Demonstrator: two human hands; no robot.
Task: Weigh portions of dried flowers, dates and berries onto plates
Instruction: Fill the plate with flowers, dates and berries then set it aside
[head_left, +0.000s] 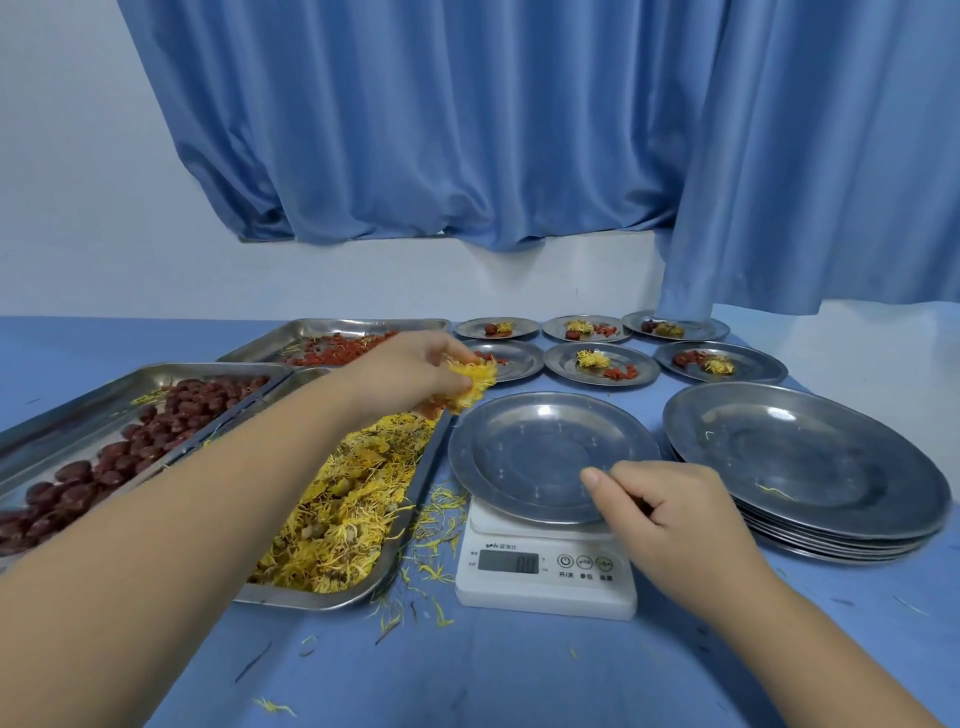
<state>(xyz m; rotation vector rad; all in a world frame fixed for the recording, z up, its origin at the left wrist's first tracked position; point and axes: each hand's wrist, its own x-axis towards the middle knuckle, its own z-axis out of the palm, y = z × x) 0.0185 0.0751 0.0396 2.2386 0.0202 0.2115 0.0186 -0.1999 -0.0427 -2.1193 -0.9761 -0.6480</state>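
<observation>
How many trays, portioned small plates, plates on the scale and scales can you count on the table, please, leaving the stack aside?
Trays: 3
Portioned small plates: 6
Empty plate on the scale: 1
Scale: 1
Total: 11

We face a plain white wall (67, 171) hung with pleated blue fabric curtains (415, 130).
The curtains fall in 2 lengths. The wide left part ends just above a white ledge (597, 249) jutting from the wall. The right part hangs lower, and its hem comes near the far edge of the table. A smooth blue cloth (519, 675) covers the tabletop. Soft, even light falls over all of it.
</observation>
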